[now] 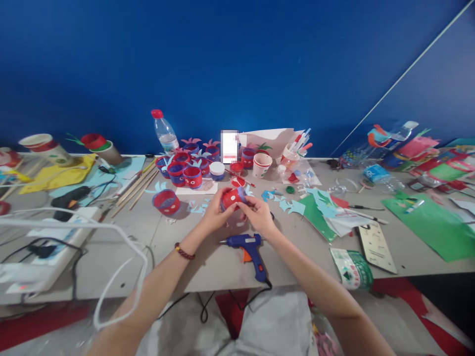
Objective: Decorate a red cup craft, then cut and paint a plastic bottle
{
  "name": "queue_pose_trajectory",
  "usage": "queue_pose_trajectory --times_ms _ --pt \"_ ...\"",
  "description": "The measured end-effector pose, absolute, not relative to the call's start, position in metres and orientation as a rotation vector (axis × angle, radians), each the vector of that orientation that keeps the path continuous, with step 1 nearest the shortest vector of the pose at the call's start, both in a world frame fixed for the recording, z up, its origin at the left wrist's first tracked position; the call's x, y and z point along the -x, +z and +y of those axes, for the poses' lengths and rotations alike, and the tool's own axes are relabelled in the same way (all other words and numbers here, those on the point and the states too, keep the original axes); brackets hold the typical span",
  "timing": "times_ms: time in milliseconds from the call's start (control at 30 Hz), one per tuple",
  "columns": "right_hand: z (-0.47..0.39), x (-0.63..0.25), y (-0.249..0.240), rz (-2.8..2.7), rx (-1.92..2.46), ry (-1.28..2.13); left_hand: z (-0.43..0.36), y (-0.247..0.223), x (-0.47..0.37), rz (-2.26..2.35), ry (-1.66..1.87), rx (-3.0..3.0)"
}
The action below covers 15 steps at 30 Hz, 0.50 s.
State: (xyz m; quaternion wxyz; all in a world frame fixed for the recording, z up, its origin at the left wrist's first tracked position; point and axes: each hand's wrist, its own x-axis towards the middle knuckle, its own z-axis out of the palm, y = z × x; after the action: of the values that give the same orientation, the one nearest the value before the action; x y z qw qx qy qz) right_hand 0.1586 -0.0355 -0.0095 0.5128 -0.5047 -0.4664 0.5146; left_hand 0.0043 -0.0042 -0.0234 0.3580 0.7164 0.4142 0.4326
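Observation:
Between my two hands is a small red painted cup [232, 197] with a purple-blue rim and a pale dot on its side, tilted sideways. My left hand [218, 212] wraps round its left side. On the other side, the fingers of my right hand [260, 211] pinch the rim, close to a light blue paper piece [248, 190] that sticks out there. Just below my hands lies a blue hot glue gun [247, 244] with an orange trigger, its nozzle facing left. Another red cup [166, 201] with light blue paper leaves stands left of my hands.
Similar cups [192, 176] cluster at the back, near a red-capped bottle [165, 131] and a white paper cup [261, 165]. Blue paper scraps [291, 205] and green paper [430, 222] lie to the right. Wooden sticks [137, 185], a power strip [63, 252] and a white cable [137, 247] are left.

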Motion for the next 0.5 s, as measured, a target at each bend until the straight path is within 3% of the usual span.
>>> queue_pose_trajectory --times_ms 500 --pt "-0.0363 -0.1586 -0.0092 -1.119 1.221 1.222 -0.0042 -0.0205 -0.0030 1.065 1.097 -1.826"
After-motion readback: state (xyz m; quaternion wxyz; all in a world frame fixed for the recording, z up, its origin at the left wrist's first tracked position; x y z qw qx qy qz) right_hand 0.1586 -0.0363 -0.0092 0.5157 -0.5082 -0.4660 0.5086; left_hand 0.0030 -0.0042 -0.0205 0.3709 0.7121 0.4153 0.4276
